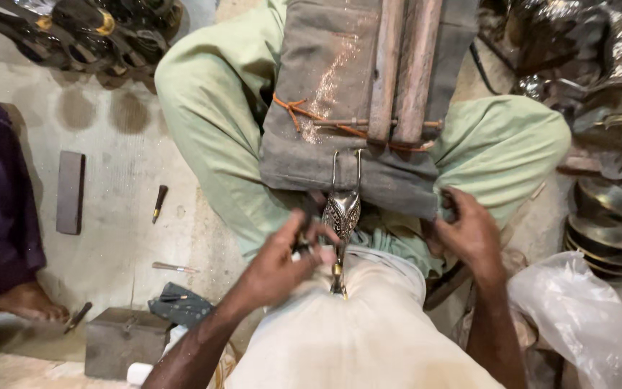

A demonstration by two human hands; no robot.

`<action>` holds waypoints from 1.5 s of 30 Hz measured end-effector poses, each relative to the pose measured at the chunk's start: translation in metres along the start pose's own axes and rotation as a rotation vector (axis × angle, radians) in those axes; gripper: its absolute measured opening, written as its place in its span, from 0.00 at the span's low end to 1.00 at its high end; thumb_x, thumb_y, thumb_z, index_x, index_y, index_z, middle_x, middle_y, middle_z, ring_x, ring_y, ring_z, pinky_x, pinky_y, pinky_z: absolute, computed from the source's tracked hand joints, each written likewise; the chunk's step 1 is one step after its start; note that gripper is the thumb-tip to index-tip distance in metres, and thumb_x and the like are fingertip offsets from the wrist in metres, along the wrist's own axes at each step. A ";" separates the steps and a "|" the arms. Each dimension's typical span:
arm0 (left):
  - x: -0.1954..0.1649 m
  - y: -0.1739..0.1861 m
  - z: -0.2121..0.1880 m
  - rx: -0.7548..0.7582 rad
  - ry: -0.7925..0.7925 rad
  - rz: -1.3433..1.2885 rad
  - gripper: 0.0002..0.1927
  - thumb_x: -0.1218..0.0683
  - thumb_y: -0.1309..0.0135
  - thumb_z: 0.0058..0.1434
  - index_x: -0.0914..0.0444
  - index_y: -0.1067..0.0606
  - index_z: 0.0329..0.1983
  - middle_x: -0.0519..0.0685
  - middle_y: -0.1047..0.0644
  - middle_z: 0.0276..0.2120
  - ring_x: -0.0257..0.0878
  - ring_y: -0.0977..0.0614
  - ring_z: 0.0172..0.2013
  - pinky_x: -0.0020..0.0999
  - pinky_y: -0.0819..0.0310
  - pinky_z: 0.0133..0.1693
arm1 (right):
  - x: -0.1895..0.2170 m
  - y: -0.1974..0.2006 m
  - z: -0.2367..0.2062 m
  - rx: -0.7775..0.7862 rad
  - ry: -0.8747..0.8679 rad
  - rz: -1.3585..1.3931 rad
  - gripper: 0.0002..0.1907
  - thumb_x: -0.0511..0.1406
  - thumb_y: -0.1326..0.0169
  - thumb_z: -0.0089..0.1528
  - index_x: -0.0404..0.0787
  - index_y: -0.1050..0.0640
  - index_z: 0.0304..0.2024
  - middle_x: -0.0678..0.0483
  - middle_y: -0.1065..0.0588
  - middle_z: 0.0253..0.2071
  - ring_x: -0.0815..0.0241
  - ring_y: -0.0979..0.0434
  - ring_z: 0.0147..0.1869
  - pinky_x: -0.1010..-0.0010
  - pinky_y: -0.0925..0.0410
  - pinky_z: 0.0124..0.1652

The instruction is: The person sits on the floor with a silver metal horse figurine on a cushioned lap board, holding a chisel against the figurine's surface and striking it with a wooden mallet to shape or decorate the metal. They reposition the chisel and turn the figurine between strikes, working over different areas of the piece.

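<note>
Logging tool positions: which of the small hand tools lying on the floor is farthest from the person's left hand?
The dark-handled tool by the bare foot, left of the grey metal box; the other loose tools lie closer to the left hand.

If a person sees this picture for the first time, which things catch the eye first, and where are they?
At the centre, an ornate engraved metal piece stands clamped at the near end of a grey wooden block. The left hand holds a small tool against it, and the right hand grips the block's right corner. At the right edge lies a stack of shiny metal dishes.
</note>
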State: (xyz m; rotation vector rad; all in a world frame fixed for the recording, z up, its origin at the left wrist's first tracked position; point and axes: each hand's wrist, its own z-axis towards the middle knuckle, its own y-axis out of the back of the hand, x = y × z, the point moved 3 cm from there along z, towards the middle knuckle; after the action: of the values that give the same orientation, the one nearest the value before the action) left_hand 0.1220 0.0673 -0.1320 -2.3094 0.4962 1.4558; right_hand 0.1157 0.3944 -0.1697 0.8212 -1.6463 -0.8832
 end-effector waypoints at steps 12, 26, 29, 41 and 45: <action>-0.024 -0.013 0.010 -0.208 -0.206 -0.106 0.16 0.62 0.41 0.65 0.68 0.27 0.54 0.46 0.19 0.38 0.30 0.18 0.40 0.27 0.21 0.46 | -0.033 -0.010 0.004 0.040 -0.282 0.635 0.19 0.39 0.40 0.63 0.33 0.24 0.50 0.49 0.24 0.37 0.53 0.24 0.37 0.60 0.31 0.39; -0.034 -0.024 0.005 -0.252 -0.408 0.206 0.25 0.70 0.47 0.65 0.64 0.29 0.65 0.52 0.18 0.39 0.37 0.14 0.39 0.29 0.19 0.41 | -0.002 0.087 -0.015 -0.119 0.200 0.683 0.19 0.26 0.38 0.61 0.36 0.28 0.53 0.51 0.25 0.38 0.62 0.23 0.41 0.73 0.28 0.43; -0.035 -0.025 0.005 -0.225 -0.454 0.214 0.26 0.71 0.52 0.65 0.64 0.32 0.66 0.53 0.19 0.43 0.37 0.13 0.42 0.30 0.17 0.44 | 0.011 0.101 -0.008 -0.125 0.382 0.323 0.19 0.28 0.38 0.59 0.35 0.27 0.52 0.49 0.23 0.38 0.60 0.22 0.39 0.69 0.28 0.42; -0.031 -0.027 0.005 -0.268 -0.494 0.340 0.16 0.68 0.48 0.68 0.64 0.29 0.58 0.54 0.19 0.40 0.39 0.13 0.40 0.31 0.17 0.41 | 0.056 0.120 0.028 -0.103 0.712 -0.403 0.20 0.32 0.42 0.57 0.38 0.26 0.52 0.44 0.22 0.39 0.47 0.19 0.40 0.53 0.24 0.43; -0.032 -0.027 0.005 -0.266 -0.487 0.286 0.22 0.69 0.48 0.65 0.66 0.31 0.62 0.56 0.19 0.42 0.41 0.13 0.39 0.32 0.17 0.41 | 0.053 0.124 0.038 0.008 0.554 -0.137 0.23 0.34 0.43 0.60 0.32 0.27 0.56 0.41 0.24 0.43 0.51 0.23 0.39 0.56 0.23 0.41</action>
State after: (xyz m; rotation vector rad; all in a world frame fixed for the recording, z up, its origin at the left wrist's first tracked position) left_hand 0.1186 0.0963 -0.1020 -2.0102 0.5260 2.2597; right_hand 0.0563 0.4157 -0.0449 1.0812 -1.1187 -0.6621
